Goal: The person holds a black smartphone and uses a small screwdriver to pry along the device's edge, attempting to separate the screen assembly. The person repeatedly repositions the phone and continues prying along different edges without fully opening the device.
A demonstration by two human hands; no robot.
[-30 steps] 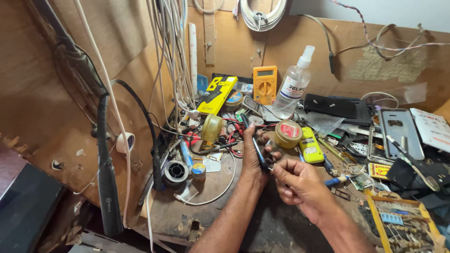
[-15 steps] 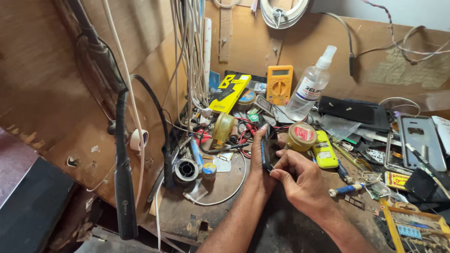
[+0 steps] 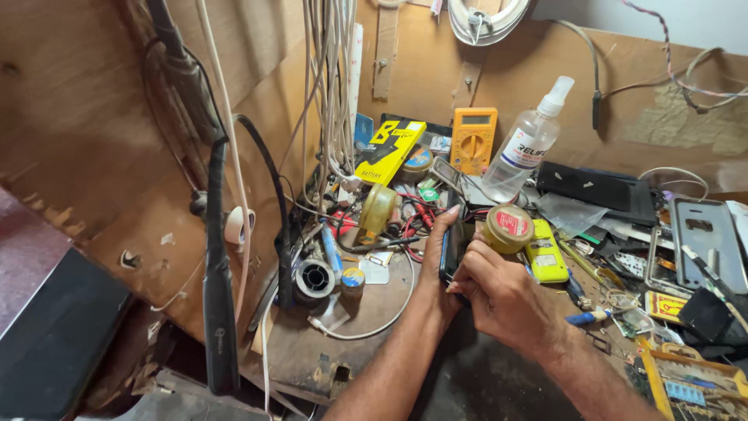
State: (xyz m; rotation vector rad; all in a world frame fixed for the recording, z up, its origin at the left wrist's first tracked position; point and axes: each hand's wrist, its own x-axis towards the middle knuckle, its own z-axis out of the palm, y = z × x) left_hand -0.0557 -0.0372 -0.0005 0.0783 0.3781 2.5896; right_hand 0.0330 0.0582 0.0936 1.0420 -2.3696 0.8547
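Both hands have shifted toward frame centre, gripping a dark phone.
Left hand and right hand closed around it, beside a tape roll.

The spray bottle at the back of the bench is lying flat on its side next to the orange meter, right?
Not quite. The head view shows the clear spray bottle standing up, leaning a little, not lying flat. It is indeed next to the orange meter.
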